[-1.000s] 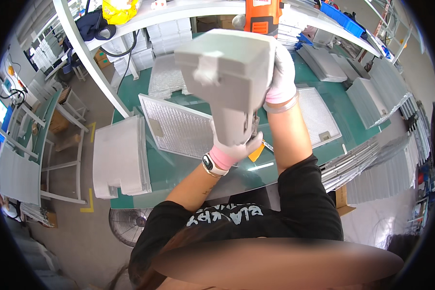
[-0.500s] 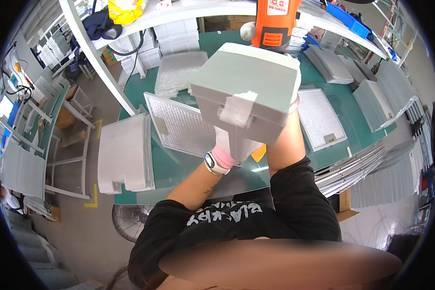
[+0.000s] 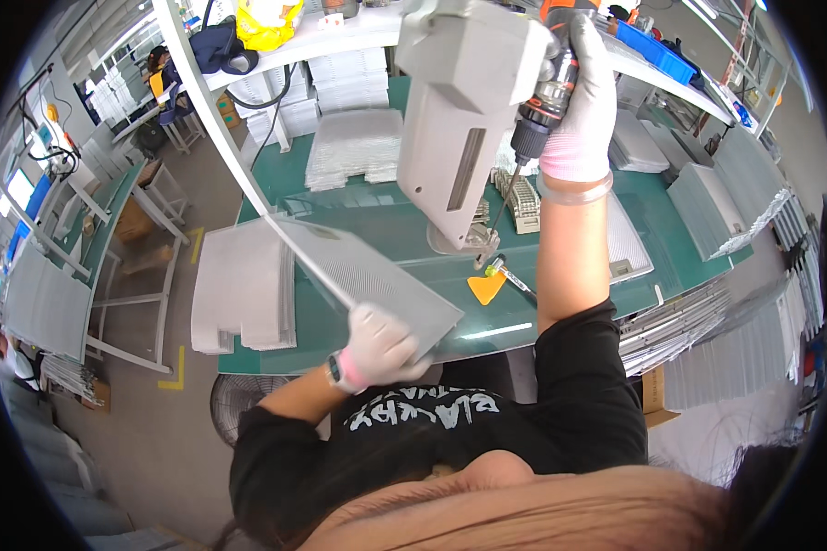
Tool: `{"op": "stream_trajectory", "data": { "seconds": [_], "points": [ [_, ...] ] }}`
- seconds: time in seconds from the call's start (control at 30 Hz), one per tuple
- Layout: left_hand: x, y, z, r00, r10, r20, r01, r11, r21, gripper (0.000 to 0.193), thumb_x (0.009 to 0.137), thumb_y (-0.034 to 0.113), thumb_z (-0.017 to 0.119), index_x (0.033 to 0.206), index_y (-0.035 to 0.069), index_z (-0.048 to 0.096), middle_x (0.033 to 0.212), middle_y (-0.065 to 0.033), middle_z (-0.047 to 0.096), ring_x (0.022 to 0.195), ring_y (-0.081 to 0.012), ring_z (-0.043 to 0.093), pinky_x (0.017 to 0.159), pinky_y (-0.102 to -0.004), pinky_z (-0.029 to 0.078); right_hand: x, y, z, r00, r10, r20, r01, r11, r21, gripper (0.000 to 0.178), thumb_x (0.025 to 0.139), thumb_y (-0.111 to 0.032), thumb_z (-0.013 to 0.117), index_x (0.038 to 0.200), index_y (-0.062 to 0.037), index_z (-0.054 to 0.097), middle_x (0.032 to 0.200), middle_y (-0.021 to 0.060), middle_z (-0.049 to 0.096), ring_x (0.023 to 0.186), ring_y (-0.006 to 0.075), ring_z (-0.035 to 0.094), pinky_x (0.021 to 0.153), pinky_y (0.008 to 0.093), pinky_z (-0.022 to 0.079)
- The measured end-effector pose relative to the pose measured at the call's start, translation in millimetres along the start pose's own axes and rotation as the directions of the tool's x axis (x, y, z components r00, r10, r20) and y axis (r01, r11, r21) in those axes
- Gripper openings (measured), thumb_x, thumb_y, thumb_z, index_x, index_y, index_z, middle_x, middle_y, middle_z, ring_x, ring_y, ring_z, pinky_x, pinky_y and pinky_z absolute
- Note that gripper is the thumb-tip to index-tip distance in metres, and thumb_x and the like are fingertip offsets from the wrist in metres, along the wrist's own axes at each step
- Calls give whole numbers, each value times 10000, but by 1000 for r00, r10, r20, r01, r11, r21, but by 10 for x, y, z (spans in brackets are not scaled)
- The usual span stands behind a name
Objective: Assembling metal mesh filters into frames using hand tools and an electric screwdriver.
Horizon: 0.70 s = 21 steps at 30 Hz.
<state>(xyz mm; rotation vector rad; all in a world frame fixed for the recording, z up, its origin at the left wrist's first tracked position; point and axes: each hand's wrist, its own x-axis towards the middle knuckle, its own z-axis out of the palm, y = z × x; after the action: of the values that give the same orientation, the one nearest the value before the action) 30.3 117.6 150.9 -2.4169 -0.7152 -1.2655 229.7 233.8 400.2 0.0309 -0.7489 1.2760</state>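
Head cam, mesh panel, edge in L fingers

White-gloved hands, black printed T-shirt

Black shirt: pale printed lettering crossed the chest in two rows, one larger.
Power drill: small marks on its collar were too fine to read.
Marker pen, toward worktop's near edge: print illegible.
Floor marking, beyond worktop's left edge: yellow L-shape.

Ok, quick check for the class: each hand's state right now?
Left hand: closed, holding the mesh panel by its edge.
Right hand: closed, holding the drill.
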Motion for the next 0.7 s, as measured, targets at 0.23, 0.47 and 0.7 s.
{"op": "stream_trajectory", "data": {
  "seconds": [0.23, 0.47, 0.7],
  "points": [
    [-1848, 148, -379, 773, 15, 634, 223, 930, -293, 66, 704, 146, 661, 711, 99, 614, 686, -55, 556, 663, -292, 592, 631, -413, 478, 8, 23, -348, 977, -31, 213, 77, 974, -212, 234, 940, -261, 644, 1068, -75, 581, 795, 8, 644, 609, 76, 605, 508, 207, 507],
    [-934, -72, -375, 771, -118, 626, 349, 901, -260, 242, 827, 192, 628, 1032, 63, 628, 1058, -113, 637, 1041, -311, 595, 931, -440, 447, -100, 120, -380, 967, 47, 249, -55, 998, 28, 322, 975, -254, 603, 1227, -56, 568, 983, 53, 691, 824, 127, 681, 707, 292, 579],
    [400, -143, 136, 778, -626, 55, 411, 442, -797, 539, 1036, 297, 404, 1456, -27, 309, 1428, -197, 442, 1343, -319, 418, 1109, -457, 350, -631, 384, -416, 983, 139, 118, -102, 955, -277, 503, 983, -343, 552, 1403, -104, 410, 800, 25, 528, 609, 76, 501, 512, 198, 414]
  ]
}}
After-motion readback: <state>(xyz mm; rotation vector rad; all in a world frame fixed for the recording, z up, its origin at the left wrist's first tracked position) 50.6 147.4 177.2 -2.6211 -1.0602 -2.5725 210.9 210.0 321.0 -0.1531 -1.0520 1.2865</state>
